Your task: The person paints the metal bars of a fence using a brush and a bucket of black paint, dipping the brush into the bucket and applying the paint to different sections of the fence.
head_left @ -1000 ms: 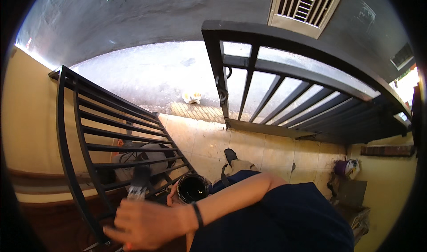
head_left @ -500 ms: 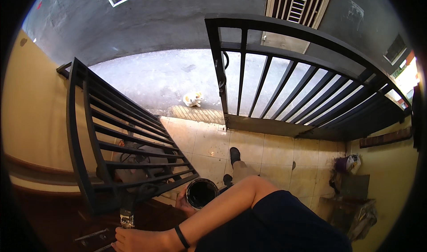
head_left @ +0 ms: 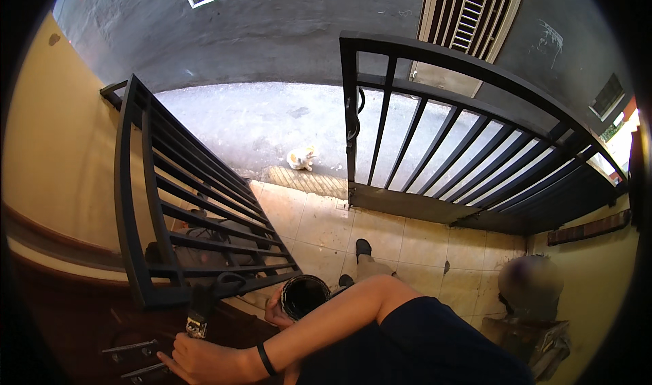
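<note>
My right arm, with a black wristband, reaches across to the lower left. In my right hand (head_left: 210, 359) is a paintbrush (head_left: 197, 324), its fingers closed round the handle and its dark bristles pointing up at the near end of the left gate leaf (head_left: 159, 296). Whether the bristles touch the metal I cannot tell. My left hand (head_left: 274, 309) grips the side of an open can of black paint (head_left: 305, 297), held upright beside the gate's low corner. My right forearm passes just in front of the can and hides part of the left hand.
Black bars of the right gate leaf (head_left: 462, 106) stand ahead. A white and orange cat (head_left: 301, 158) sits outside by the ramp. Beside the right wall stands a box-like item (head_left: 523, 337). A dark brown surface with metal handles (head_left: 132, 349) lies lower left.
The whole view has shifted slightly, so the gates sit further right. My right hand, with the brush, has moved a little up, and its index finger sticks out. The can stays in my left hand.
</note>
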`<control>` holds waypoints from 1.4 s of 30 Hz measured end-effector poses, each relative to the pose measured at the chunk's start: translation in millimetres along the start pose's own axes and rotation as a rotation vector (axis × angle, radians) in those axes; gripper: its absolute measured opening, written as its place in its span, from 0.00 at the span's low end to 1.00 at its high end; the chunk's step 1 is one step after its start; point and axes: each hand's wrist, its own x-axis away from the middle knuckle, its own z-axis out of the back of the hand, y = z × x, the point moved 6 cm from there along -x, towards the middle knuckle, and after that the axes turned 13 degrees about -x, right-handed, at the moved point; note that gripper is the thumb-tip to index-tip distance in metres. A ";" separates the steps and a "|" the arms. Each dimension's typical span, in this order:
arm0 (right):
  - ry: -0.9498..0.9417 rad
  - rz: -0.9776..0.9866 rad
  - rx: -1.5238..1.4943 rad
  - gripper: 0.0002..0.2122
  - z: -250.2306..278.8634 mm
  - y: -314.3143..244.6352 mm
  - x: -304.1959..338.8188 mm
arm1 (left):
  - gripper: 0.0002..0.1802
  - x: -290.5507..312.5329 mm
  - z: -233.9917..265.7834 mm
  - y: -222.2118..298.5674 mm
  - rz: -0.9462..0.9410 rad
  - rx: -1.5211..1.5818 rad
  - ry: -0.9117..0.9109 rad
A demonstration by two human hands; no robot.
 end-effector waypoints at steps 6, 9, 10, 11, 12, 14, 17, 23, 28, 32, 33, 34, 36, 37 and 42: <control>0.024 -0.165 0.140 0.25 16.5 30.6 -1.4 | 0.56 39.4 13.4 -0.8 0.072 -0.014 -0.051; 0.054 -0.196 0.154 0.24 22.6 53.6 -6.9 | 0.55 56.4 17.7 -2.1 0.106 -0.017 -0.059; 0.054 -0.195 0.159 0.24 20.4 58.8 -7.2 | 0.54 57.8 16.6 -1.3 0.110 -0.017 -0.062; 0.053 -0.198 0.154 0.24 17.6 59.7 -6.1 | 0.54 58.4 16.4 -0.7 0.114 -0.018 -0.069; 0.064 -0.187 0.139 0.24 17.3 61.3 -6.4 | 0.54 53.9 15.0 1.3 0.105 -0.018 -0.069; 0.073 -0.172 0.130 0.24 15.5 64.1 -9.5 | 0.53 46.3 12.0 5.1 0.091 -0.017 -0.077; 0.222 -0.150 0.057 0.23 18.8 75.0 -16.5 | 0.52 29.6 6.2 10.9 0.047 -0.008 -0.091; 0.223 -0.116 0.103 0.21 10.3 91.0 -21.7 | 0.50 2.9 1.5 19.1 -0.002 -0.008 -0.095; 0.279 -0.102 0.096 0.18 27.4 97.3 -14.9 | 0.49 -10.2 -7.2 27.1 -0.015 -0.005 -0.140; 0.304 -0.106 0.118 0.19 63.8 108.4 5.4 | 0.48 -23.1 -18.6 28.1 -0.014 -0.022 -0.157; 0.290 -0.124 0.108 0.19 74.0 111.3 10.8 | 0.48 -28.1 -21.4 27.9 -0.011 -0.027 -0.157; 0.277 -0.142 0.097 0.19 84.6 115.4 16.9 | 0.48 -35.3 -24.3 27.4 -0.013 -0.031 -0.154; 0.250 -0.145 0.131 0.21 109.8 125.4 33.9 | 0.48 -56.9 -36.5 29.9 -0.027 -0.035 -0.162; 0.234 -0.170 0.138 0.22 124.3 133.2 43.7 | 0.48 -69.7 -42.7 31.2 -0.027 -0.033 -0.167; 0.229 -0.265 0.161 0.21 197.2 167.8 78.4 | 0.47 -128.2 -82.2 48.3 -0.101 -0.052 -0.178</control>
